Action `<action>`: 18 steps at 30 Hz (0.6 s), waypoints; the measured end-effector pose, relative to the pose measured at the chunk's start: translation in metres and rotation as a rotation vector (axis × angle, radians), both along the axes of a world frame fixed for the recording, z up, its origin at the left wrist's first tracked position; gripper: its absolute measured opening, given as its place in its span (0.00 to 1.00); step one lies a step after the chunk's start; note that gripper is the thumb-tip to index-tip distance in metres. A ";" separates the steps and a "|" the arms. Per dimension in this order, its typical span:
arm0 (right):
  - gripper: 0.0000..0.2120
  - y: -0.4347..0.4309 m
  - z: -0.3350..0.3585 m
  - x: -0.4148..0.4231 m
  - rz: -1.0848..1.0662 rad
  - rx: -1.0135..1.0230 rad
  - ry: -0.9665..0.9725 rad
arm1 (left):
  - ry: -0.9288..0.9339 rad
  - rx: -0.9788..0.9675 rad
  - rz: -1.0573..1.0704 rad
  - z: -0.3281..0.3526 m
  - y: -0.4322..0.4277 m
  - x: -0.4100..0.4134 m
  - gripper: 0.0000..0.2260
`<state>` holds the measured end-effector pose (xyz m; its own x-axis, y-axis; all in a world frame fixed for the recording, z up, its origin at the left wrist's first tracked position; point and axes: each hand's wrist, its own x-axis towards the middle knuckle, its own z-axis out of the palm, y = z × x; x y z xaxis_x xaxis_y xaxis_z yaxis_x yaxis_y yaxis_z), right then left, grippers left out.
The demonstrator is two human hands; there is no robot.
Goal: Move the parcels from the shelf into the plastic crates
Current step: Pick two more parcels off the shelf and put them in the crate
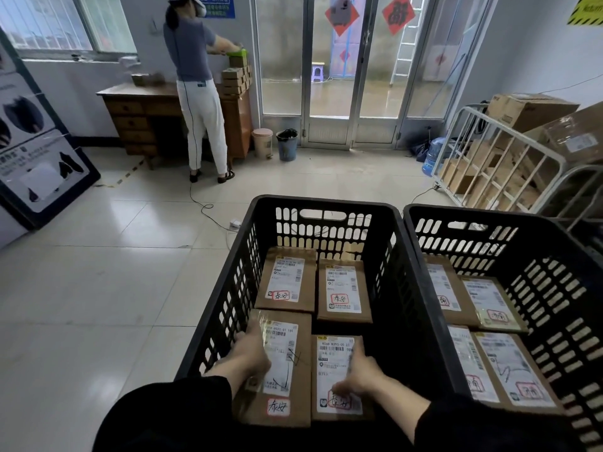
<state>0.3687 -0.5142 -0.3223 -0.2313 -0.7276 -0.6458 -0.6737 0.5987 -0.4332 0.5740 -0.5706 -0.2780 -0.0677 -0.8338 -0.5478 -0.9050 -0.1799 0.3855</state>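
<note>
Two black crates stand side by side on the floor, the left crate (326,203) and the right crate (489,214). Each holds four flat parcels, label-up, with long axes running away from the person. The left hand (249,357) has its fingers (240,337) clasped round the near-left parcel (281,340) in the left crate. The right hand (359,370) grasps the near-right parcel (332,357) there.

Pale floor tiles (98,288) run to glazed aluminium doors (336,93), with daylight coming through them and through a barred window (49,24) at the left. A wooden bench (130,109) with drawers stands below that window, a person (195,76) in white trousers at it, 1 pink bin (262,143) and 1 blue bin (287,146) just beside. A white railed trolley (489,168) of cardboard boxes (528,109) stands at the right.
</note>
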 end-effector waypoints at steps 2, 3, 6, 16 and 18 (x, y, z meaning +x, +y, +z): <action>0.57 0.000 0.004 0.001 0.055 0.011 0.078 | 0.000 0.018 -0.046 -0.002 0.002 -0.001 0.37; 0.55 0.000 0.006 0.003 0.097 0.010 0.137 | -0.009 0.013 -0.093 -0.003 0.004 -0.001 0.39; 0.50 0.002 0.011 0.011 0.314 -0.045 0.348 | -0.152 -0.075 -0.364 -0.003 0.010 -0.006 0.41; 0.44 -0.005 0.011 0.017 0.730 0.016 0.303 | -0.308 0.051 -0.696 0.000 0.007 -0.017 0.49; 0.42 -0.006 0.009 0.019 0.741 0.035 0.324 | -0.334 0.051 -0.703 -0.002 0.007 -0.020 0.49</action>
